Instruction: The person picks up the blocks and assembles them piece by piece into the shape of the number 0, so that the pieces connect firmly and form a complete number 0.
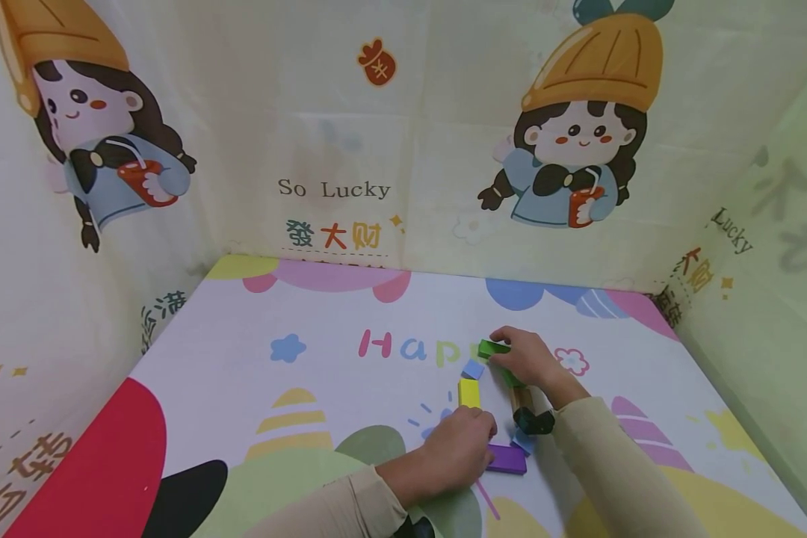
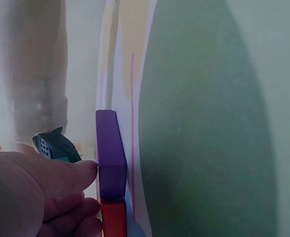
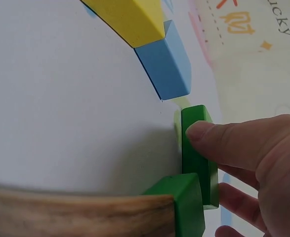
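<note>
My right hand [image 1: 524, 357] pinches a green block [image 3: 191, 148] between thumb and fingers, at the far part of a rough ring of blocks. Its near end overlaps a second green block [image 3: 186, 202] in the right wrist view. A light blue block [image 3: 167, 64] lies a short gap beyond, against the yellow block [image 1: 468, 393]. My left hand [image 1: 453, 448] is at the ring's near left, its thumb tip on the purple block [image 2: 111, 153]. Its bent fingers lie beside a red block [image 2: 113, 217], which is hidden in the head view; I cannot tell whether they grip it.
A brown wood-grained block [image 3: 85, 215] adjoins the second green block. Under my right wrist, a blue block [image 1: 522, 441] lies by the purple one. A dark device [image 1: 533, 421] on that wrist hangs close over the blocks. Printed cloth walls [image 1: 437, 149] surround the patterned table [image 1: 229, 388].
</note>
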Demonstrator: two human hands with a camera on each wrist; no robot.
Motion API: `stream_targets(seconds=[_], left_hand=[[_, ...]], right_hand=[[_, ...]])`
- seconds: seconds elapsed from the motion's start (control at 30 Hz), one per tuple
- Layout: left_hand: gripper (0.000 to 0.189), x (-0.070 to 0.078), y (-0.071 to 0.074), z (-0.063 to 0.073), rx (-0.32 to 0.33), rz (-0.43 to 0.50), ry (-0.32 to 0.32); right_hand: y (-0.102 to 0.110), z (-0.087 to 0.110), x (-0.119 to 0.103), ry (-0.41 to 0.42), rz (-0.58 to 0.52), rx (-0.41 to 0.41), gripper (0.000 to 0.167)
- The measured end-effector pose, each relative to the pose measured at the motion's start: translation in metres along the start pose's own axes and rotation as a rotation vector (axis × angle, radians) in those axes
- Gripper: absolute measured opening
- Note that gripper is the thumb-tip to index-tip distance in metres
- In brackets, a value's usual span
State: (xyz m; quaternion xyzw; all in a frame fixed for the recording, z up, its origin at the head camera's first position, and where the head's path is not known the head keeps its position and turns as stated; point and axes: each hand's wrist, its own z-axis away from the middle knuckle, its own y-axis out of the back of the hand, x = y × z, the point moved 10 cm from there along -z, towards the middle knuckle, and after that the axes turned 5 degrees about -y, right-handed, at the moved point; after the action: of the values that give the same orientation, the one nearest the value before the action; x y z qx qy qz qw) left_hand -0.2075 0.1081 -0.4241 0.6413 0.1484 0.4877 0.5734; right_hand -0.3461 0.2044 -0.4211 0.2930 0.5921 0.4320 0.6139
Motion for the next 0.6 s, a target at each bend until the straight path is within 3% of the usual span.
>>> stream_targets(seconds=[0.6], left_hand=[[0.022,0.0022,0.0007,0.0014,0.012,-0.028,-0.018]], right_hand=[[-0.0016,-0.0008,-0.0037,0.02,0.006,0.022,0.035]])
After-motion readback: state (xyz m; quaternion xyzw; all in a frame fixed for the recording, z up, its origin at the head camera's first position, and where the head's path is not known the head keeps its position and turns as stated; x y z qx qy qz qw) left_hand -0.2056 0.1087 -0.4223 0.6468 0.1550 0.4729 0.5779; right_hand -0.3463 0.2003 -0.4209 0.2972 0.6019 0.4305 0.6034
